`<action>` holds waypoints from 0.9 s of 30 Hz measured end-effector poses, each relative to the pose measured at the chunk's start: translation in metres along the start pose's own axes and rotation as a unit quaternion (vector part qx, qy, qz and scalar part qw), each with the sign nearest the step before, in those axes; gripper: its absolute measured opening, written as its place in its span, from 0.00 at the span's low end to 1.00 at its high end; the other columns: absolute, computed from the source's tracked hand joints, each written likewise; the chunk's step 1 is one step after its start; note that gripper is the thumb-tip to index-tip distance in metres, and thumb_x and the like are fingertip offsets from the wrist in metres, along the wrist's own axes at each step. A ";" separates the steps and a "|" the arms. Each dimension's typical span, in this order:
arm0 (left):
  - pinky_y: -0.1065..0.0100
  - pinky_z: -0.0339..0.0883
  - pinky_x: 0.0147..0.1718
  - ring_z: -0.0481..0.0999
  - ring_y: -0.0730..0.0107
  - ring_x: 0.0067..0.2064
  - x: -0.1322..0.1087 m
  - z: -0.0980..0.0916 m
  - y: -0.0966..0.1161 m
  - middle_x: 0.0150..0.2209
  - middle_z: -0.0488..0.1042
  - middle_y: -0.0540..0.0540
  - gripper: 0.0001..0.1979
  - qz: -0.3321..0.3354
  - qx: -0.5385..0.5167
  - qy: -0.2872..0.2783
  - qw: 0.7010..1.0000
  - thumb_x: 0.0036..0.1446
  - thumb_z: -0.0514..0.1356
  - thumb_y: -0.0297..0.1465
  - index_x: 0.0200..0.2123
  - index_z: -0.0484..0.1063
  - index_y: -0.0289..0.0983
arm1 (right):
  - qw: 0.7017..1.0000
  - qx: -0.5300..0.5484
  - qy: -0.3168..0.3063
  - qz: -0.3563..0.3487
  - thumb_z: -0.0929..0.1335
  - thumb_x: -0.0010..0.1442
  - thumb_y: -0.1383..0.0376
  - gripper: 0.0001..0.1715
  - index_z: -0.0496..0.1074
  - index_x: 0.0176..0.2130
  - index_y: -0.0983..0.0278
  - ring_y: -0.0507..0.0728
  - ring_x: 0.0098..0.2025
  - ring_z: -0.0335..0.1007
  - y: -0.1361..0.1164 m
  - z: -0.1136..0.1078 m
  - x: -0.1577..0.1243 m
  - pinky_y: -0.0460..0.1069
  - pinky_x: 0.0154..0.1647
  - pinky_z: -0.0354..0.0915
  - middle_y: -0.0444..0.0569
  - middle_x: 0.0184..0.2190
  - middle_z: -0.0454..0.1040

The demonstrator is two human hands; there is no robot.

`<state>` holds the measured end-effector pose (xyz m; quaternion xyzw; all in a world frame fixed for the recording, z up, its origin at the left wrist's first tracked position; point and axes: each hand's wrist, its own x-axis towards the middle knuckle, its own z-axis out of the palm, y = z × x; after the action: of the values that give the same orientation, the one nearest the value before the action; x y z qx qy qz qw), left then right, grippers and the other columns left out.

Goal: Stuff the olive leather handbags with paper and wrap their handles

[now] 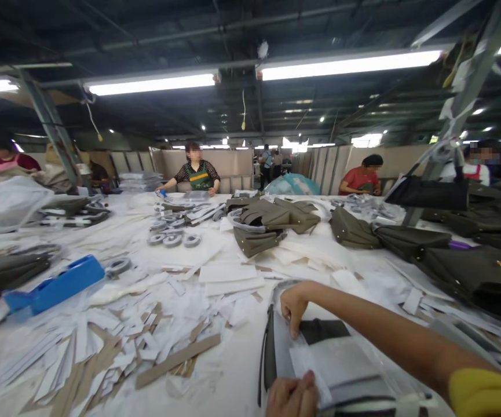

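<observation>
bag (pixel 269 359) beneath bent right hand (pixel 294 307) and curled left hand (pixel 291 398), clear film (pixel 307 360) between, both grips unclear

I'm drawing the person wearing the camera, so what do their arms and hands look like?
The right hand and left hand wear no gloves. The right sleeve is yellow and leaves the forearm bare; the left one is out of view.
</observation>
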<state>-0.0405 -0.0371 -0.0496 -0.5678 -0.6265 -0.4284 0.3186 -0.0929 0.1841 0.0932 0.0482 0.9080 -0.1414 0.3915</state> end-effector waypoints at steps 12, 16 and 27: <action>0.56 0.75 0.44 0.73 0.60 0.44 0.026 -0.047 0.015 0.53 0.77 0.46 0.17 -0.076 -0.079 -0.200 0.974 0.58 0.59 0.20 0.50 0.71 0.39 | 0.980 0.100 0.172 0.005 0.76 0.45 0.53 0.17 0.77 0.22 0.64 0.54 0.28 0.68 0.037 0.013 -0.007 0.47 0.34 0.59 0.44 0.20 0.74; 0.57 0.75 0.43 0.73 0.61 0.43 0.024 -0.047 0.015 0.53 0.76 0.47 0.17 -0.069 -0.076 -0.188 0.977 0.57 0.60 0.20 0.49 0.71 0.38 | 0.951 0.137 0.276 0.001 0.69 0.57 0.55 0.18 0.80 0.40 0.64 0.59 0.39 0.73 0.042 0.022 -0.022 0.50 0.41 0.62 0.49 0.35 0.80; 0.57 0.72 0.45 0.73 0.61 0.44 0.025 -0.048 0.016 0.54 0.76 0.49 0.22 -0.067 -0.067 -0.197 0.976 0.53 0.61 0.17 0.51 0.70 0.39 | 0.931 0.288 0.224 -0.029 0.67 0.58 0.43 0.28 0.80 0.37 0.63 0.57 0.37 0.69 0.033 0.066 -0.023 0.48 0.37 0.61 0.48 0.35 0.78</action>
<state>-0.0330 -0.0697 -0.0036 -0.6178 -0.6835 -0.3694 0.1212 -0.0242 0.1970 0.0594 0.1627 0.8935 -0.3933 0.1429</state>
